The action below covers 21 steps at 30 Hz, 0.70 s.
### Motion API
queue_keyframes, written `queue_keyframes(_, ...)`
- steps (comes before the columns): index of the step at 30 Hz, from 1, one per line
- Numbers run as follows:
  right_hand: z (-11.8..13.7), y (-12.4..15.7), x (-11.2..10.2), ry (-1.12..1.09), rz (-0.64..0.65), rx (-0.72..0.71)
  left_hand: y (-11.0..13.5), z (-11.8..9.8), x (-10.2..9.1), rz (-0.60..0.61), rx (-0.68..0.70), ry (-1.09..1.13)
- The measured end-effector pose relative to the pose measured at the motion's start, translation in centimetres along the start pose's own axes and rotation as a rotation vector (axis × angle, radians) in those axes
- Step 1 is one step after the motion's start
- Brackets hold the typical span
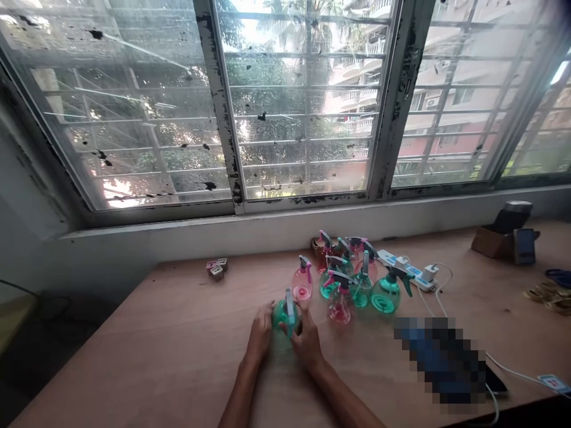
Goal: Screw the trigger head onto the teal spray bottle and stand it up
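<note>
Both hands' fingers (267,312) hide much of the green spray bottle (285,314); the object (441,362) beside the cable is pixelated, possibly a phone.

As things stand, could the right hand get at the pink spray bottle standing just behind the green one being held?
Probably yes. The right hand is on the green spray bottle, and the pink spray bottle stands just beyond it with nothing between; the hand would have to let go first.

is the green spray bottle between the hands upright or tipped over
Upright: the green spray bottle stands on the table, nozzle on top, left hand and right hand around it.
</note>
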State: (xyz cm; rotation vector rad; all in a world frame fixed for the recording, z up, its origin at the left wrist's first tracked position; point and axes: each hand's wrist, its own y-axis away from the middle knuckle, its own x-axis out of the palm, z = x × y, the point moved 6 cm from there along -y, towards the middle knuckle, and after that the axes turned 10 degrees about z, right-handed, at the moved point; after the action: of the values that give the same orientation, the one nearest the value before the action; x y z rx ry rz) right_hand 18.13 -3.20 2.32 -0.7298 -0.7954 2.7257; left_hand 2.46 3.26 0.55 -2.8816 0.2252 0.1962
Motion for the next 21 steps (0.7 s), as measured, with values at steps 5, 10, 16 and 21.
queue_keyframes(5,-1.8,0.3,-1.8,0.014,-0.158,0.162,-0.5,0.6,4.3,0.033,0.092,-0.168)
queue_keyframes(10,-3.8,0.0,-3.6,0.064,-0.290,0.258,-1.0,0.9,7.9,0.123,0.167,-0.348)
queue_keyframes(16,-4.3,0.2,-4.2,0.123,-0.341,0.304,-0.5,0.3,8.8,0.170,0.251,-0.550)
queue_keyframes(21,-3.6,0.7,-3.5,0.172,-0.307,0.286,-1.1,1.2,7.1,-0.016,0.220,-0.637)
